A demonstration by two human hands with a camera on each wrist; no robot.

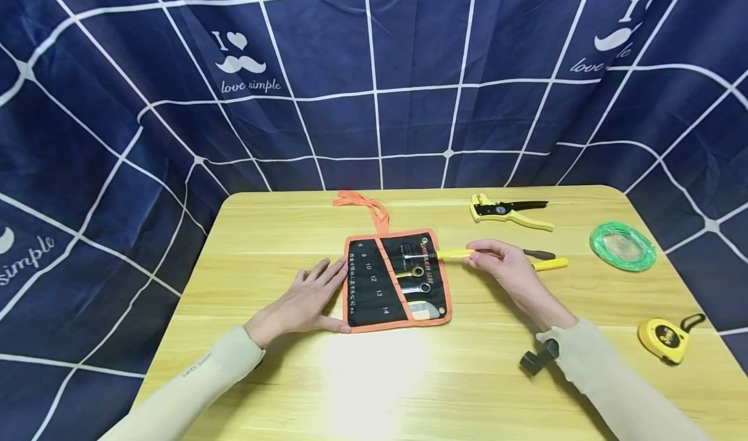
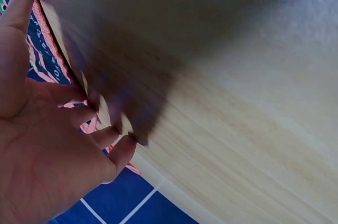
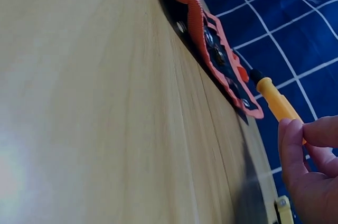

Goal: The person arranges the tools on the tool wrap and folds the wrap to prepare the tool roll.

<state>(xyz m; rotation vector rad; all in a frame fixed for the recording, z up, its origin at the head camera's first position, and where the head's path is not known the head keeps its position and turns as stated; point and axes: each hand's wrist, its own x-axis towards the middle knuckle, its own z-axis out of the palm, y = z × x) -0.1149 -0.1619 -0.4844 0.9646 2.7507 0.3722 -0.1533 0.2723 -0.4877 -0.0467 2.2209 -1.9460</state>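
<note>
A black tool pouch with orange trim lies unfolded on the table, its strap stretched toward the back. Spread along the pouch's left edge, my left hand rests with fingers extended and thumb at the near corner. My right hand pinches a yellow-handled screwdriver near the end of its handle. Its shaft extends leftward over the pouch's upper right pockets in the head view. Ring ends of two wrenches and a pale, rounded tool part stick out of pockets below the screwdriver.
Behind the right hand lie a dark handle and a yellow handle, partly hidden. Yellow-and-black wire strippers lie at the back. A green wire coil and a yellow tape measure are at right. Patterned blue curtains surround the table.
</note>
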